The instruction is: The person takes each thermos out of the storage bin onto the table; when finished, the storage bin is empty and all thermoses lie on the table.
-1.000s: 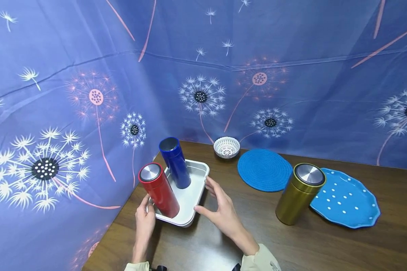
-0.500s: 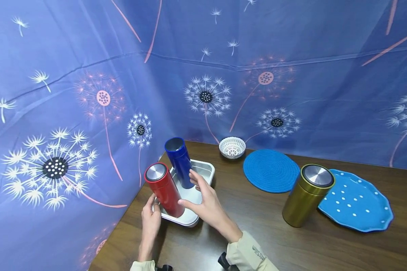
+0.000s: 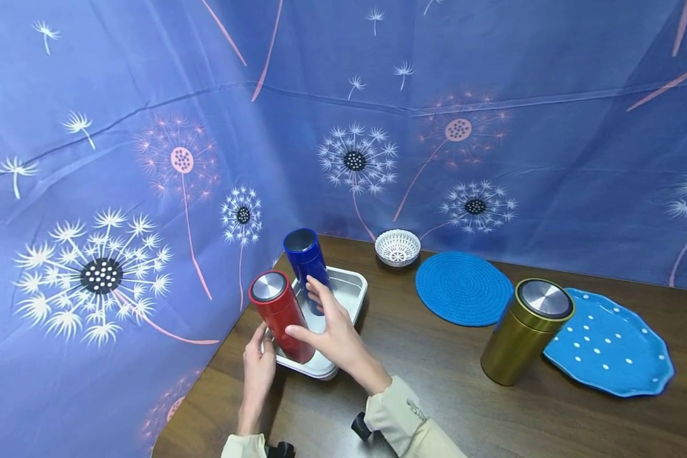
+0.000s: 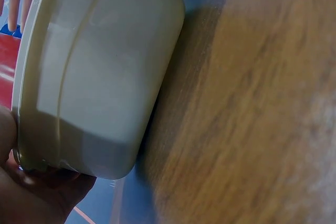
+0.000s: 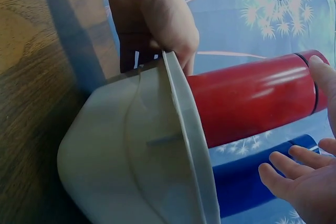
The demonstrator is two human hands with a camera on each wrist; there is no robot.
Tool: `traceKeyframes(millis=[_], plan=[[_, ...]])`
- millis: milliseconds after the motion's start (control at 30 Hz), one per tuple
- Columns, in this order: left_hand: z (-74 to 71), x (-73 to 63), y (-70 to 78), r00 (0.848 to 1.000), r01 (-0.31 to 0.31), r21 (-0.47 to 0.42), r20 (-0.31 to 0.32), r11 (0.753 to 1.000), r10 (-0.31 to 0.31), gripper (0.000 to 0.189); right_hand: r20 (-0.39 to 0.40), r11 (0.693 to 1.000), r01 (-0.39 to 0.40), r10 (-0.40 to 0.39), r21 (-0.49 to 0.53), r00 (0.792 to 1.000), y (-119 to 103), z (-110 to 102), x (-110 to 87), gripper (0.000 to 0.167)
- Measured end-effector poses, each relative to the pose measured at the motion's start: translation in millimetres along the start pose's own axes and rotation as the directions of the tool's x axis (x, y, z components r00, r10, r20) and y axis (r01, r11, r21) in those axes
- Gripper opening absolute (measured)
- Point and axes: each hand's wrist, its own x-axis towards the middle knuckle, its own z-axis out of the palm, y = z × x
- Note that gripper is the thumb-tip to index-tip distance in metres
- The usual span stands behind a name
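Note:
A deep white tub (image 3: 352,287) stands at the left of the wooden table. Two thermos flasks stand upright in it: a red flask (image 3: 284,324) at the near end and a blue flask (image 3: 305,259) behind. My left hand (image 3: 259,369) grips the tub's near left edge, thumb at the rim and fingers against the outer wall (image 4: 105,77). Above the tub's right side, my right hand (image 3: 338,337) holds nothing, its thumb and fingers spread. Its thumb points at the red flask, and its fingertips overlap the blue one in the head view.
To the right stands a gold flask (image 3: 518,346), partly in front of a blue dotted plate (image 3: 618,346). A round blue mat (image 3: 464,286) and a white openwork bowl (image 3: 397,248) lie near the back edge. Blue dandelion-print cloth (image 3: 366,76) hangs behind and at left.
My right hand has left the tub's right rim and moved left over the tub towards the flasks. My left hand keeps its hold, and the head view has shifted slightly.

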Motion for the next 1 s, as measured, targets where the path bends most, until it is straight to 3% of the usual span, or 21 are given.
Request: traceKeyframes(millis=[367, 600, 767, 1000], plan=[[1.5, -2.8, -1.2, 0.999, -0.032, 0.033, -0.030, 0.999, 0.033, 0.040, -0.027, 0.996, -0.024, 0.022, -0.090, 0.999, 7.3, 18.0, 12.8, 0.088], [1.9, -1.4, -1.9, 0.999, -0.028, 0.008, -0.033, 1.000, 0.028, 0.037, -0.024, 0.996, -0.038, 0.036, -0.077, 0.999, 9.4, 26.2, 19.5, 0.093], [1.6, -1.4, -2.5, 1.000, -0.020, -0.013, -0.020, 1.000, 0.020, 0.036, -0.001, 0.999, 0.003, -0.003, -0.054, 1.000, 11.6, 31.5, 20.6, 0.092], [1.0, -2.1, -1.9, 1.000, -0.024, -0.012, -0.014, 1.000, 0.024, 0.036, -0.001, 0.994, 0.048, -0.048, -0.095, 0.999, 14.2, 37.8, 19.7, 0.084]])
